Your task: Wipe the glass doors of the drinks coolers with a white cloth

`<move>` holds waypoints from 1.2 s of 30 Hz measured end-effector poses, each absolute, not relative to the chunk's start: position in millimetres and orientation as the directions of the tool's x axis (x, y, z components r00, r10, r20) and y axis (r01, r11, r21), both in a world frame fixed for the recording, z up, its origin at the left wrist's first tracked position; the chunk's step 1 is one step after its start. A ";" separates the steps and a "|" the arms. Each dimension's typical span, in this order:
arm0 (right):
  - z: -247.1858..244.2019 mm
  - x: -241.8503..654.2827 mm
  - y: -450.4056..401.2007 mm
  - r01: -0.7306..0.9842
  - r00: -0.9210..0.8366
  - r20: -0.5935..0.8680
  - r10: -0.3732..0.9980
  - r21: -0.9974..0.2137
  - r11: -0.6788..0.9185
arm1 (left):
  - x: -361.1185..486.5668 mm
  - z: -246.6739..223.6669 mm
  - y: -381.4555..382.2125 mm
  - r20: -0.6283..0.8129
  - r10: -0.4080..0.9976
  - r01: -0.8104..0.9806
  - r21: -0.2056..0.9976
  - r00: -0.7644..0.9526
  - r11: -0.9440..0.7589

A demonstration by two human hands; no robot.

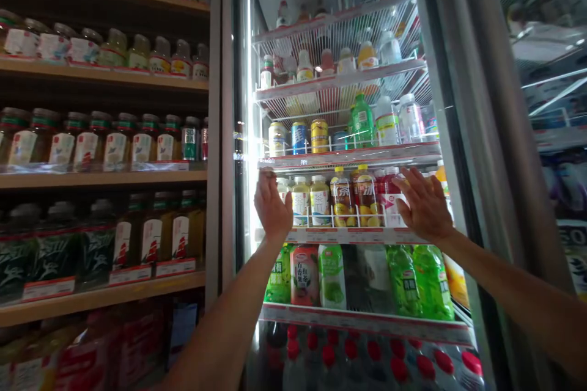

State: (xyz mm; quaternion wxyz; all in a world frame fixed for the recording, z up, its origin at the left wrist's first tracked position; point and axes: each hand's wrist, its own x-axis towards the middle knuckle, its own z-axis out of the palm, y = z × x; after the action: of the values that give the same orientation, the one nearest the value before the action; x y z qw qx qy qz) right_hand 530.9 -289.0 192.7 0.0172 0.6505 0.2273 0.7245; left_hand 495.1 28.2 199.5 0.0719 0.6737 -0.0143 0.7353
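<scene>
Both my arms reach up toward a lit drinks fridge (pixel 238 134). My left hand (pixel 273 206) is raised palm forward at the left end of a wire shelf (pixel 348 235) of yellow-capped tea and juice bottles (pixel 320 198), its fingertips near the shelf above (pixel 348 157). At the right end of the same shelf my right hand (pixel 424 203) is flat with its fingers spread, in front of red-labelled bottles (pixel 387 195). Neither hand holds anything. I cannot tell whether they touch a glass door.
Cans (pixel 299 137) and a green bottle (pixel 362 121) stand on the shelf above, green bottles (pixel 403 281) below, red-capped bottles (pixel 367 360) at the bottom. Wooden shelves (pixel 101 178) of jars and bottles fill the left. A grey fridge post (pixel 463 134) runs down the right.
</scene>
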 end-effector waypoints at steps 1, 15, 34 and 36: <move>192.6 531.3 -288.7 0.272 -0.152 0.936 0.317 0.347 -0.897 | 493.9 201.6 31.4 0.986 0.134 -0.125 0.122 -0.097 -0.985; 193.5 527.9 -287.6 0.253 -0.161 0.932 0.326 0.358 -0.899 | 492.2 208.5 20.0 0.946 -0.321 -0.096 -0.316 0.044 -0.944; 192.9 529.5 -288.8 0.301 -0.134 0.944 0.303 0.330 -0.895 | 493.8 202.9 28.1 0.987 0.163 -0.147 0.163 0.011 -0.976; 193.0 527.8 -287.0 0.294 -0.130 0.947 0.295 0.321 -0.901 | 491.6 205.7 47.0 0.937 0.347 -0.150 0.336 -0.053 -0.930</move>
State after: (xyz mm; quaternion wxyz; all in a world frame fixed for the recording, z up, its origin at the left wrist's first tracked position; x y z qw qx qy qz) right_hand 527.8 -287.0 193.0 0.0003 0.6595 0.2230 0.7179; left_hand 491.6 47.0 205.7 0.1719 0.6663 0.0739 0.7218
